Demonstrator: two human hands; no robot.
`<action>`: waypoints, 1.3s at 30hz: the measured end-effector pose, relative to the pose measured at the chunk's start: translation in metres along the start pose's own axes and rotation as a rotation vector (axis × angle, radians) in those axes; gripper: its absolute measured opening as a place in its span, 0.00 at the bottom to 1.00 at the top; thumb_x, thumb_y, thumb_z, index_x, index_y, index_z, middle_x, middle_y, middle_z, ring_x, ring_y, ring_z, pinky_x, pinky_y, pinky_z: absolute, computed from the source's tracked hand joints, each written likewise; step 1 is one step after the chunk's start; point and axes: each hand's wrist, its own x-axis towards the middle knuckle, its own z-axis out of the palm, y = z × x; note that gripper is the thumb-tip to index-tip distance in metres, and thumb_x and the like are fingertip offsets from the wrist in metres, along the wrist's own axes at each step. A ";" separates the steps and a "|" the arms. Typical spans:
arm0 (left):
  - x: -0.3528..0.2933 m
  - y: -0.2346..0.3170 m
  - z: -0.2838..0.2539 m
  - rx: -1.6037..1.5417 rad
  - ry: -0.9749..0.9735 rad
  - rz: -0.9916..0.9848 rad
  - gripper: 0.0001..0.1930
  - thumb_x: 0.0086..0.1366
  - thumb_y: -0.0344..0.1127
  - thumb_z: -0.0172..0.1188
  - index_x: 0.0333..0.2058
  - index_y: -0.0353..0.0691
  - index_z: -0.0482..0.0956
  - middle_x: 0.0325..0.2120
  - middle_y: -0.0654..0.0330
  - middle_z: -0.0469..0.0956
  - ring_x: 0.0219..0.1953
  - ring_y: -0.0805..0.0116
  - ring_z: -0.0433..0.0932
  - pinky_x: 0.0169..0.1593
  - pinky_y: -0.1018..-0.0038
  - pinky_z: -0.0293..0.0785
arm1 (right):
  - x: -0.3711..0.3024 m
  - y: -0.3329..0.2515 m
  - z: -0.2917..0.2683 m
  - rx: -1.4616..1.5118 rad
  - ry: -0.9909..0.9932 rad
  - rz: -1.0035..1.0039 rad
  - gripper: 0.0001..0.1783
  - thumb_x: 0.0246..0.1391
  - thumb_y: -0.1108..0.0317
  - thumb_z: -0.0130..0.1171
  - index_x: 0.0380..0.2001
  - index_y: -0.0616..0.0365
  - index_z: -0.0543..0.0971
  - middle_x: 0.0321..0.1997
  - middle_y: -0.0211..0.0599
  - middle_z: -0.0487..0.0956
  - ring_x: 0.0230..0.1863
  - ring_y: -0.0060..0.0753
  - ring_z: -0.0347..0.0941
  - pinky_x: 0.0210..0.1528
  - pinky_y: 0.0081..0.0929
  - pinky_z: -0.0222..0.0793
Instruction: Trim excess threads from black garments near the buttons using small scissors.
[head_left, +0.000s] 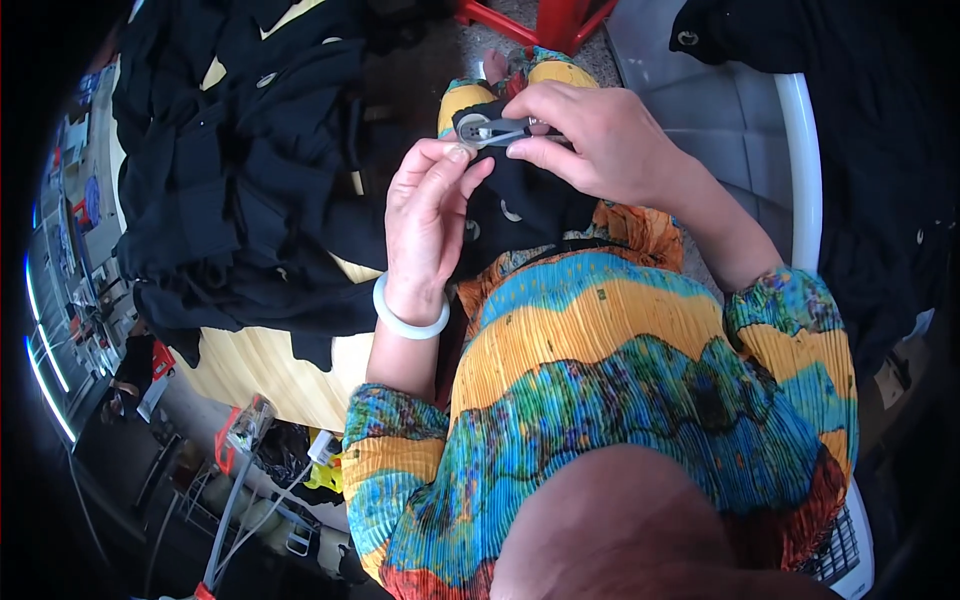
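My left hand [428,205], with a pale bangle [412,318] at its wrist, pinches a round grey button [469,129] between thumb and fingertips. That button sits on a black garment [535,197] lying over my lap. In my right hand [605,135] are small metal thread snips [510,131], gripped between thumb and fingers. Their tips meet the button's face, close to my left fingertips. Whether a thread lies between the blades is too small to tell. Another pale button shows lower on the garment.
Black garments with pale buttons [240,190] heap over a light wooden table [270,370] at left. A grey chair or bin with a white rim [800,150] stands at right, more black cloth [880,200] over it. A red stool [560,22] is at the far side.
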 end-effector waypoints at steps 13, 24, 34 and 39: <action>0.002 0.011 -0.018 -0.083 -0.183 -0.077 0.04 0.59 0.26 0.46 0.29 0.35 0.70 0.34 0.55 0.71 0.37 0.68 0.73 0.45 0.67 0.71 | 0.007 0.004 0.007 0.113 0.037 0.029 0.09 0.46 0.69 0.55 0.32 0.60 0.73 0.26 0.34 0.74 0.25 0.28 0.72 0.27 0.21 0.66; 0.008 0.016 -0.025 0.267 0.120 0.119 0.07 0.62 0.30 0.45 0.35 0.35 0.68 0.36 0.52 0.72 0.35 0.66 0.75 0.36 0.77 0.73 | 0.013 0.027 0.023 1.106 -0.151 0.403 0.20 0.48 0.69 0.53 0.46 0.61 0.66 0.30 0.26 0.71 0.16 0.05 0.55 0.14 0.05 0.46; 0.002 -0.033 -0.005 0.940 0.168 0.696 0.14 0.48 0.24 0.61 0.37 0.34 0.76 0.35 0.56 0.73 0.36 0.69 0.73 0.41 0.78 0.68 | 0.011 0.028 0.025 1.211 -0.175 0.451 0.18 0.49 0.71 0.51 0.44 0.59 0.66 0.29 0.22 0.65 0.16 0.04 0.52 0.15 0.04 0.47; 0.012 -0.044 -0.002 1.010 0.273 0.829 0.10 0.48 0.22 0.60 0.32 0.32 0.77 0.32 0.55 0.74 0.35 0.66 0.74 0.39 0.77 0.69 | 0.009 0.027 0.029 1.242 -0.149 0.477 0.17 0.49 0.70 0.51 0.44 0.58 0.66 0.28 0.21 0.67 0.15 0.04 0.51 0.15 0.04 0.46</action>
